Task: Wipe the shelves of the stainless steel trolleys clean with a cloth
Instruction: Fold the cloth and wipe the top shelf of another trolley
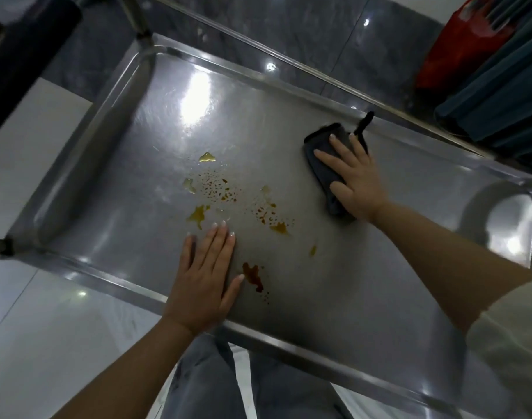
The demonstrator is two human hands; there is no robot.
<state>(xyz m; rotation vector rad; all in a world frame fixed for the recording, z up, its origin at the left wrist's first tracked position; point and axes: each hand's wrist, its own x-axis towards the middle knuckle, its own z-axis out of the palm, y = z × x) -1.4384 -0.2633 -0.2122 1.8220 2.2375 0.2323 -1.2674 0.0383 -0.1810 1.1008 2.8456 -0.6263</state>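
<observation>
While pressed flat under spread right hand, folded dark grey cloth sits far right on stainless steel trolley shelf. Left hand flat, fingers together, beside amber-brown spill. Risks: smearing spill wider, fingertips dragging through it.

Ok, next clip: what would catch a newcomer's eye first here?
The amber spills scattered across the middle of the steel shelf, not yet wiped. Then the right hand pressing a dark cloth flat near the far rim, off to the right of the spills. The left hand rests flat by the near rim, beside a brown stain.
</observation>
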